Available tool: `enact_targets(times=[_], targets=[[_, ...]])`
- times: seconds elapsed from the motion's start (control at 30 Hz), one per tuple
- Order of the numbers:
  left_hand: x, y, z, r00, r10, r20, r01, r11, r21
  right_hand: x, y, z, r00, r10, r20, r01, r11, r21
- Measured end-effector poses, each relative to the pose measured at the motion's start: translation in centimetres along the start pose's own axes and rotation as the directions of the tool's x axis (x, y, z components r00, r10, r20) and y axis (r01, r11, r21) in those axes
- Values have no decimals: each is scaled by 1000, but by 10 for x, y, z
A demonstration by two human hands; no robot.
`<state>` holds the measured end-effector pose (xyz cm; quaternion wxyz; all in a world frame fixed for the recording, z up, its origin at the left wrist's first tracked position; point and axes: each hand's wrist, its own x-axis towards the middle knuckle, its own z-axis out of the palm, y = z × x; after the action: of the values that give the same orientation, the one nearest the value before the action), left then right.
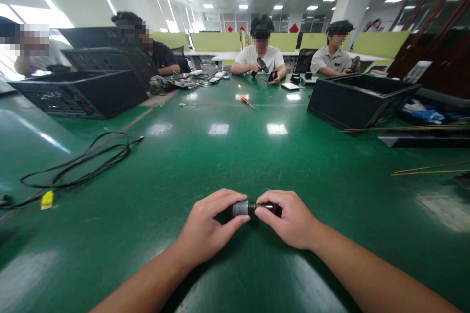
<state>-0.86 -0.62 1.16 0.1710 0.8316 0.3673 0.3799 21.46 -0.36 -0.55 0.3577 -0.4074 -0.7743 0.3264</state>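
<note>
Grey cylinder (240,208): short, smooth, axis roughly level, pinched in left hand (205,230). Dark shaft (252,207): slim, ridged, shiny, in line on the cylinder's right, partly hidden by right hand (292,217). Can't tell if joined. Both over near side of table (235,159).

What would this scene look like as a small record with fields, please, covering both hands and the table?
Left hand: thumb and fingers around a gray cylinder
Right hand: pinching a dark rod, in line with the cylinder
Table: green, shiny
Left side: coiled black cable, yellow tag
Beyond the hands: orange-handled screwdriver
Far right: open black case
Unclear: whether cylinder and rod are joined
</note>
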Motion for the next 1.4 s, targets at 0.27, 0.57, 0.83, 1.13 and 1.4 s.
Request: enact_targets(times=[0.27,0.57,0.83,1.13,1.4], targets=[[-1,-3,0,1000,-4,-5,4,1000,12,0,-1,-1,1000,8,-10,-7,1000,0],[0,-1,-2,998,32,-54,-31,999,16,1,-1,0,999,12,-38,-12,1000,10],[-1,-2,-2,998,24,-51,-23,999,25,-1,0,-1,999,8,-38,-7,1000,13],[0,-2,-2,999,7,-51,-5,999,46,0,-1,0,998,10,-61,-10,1000,-1],[-1,-3,-3,999,-5,-48,8,998,65,-1,-1,0,996,10,-83,-11,1000,-6]])
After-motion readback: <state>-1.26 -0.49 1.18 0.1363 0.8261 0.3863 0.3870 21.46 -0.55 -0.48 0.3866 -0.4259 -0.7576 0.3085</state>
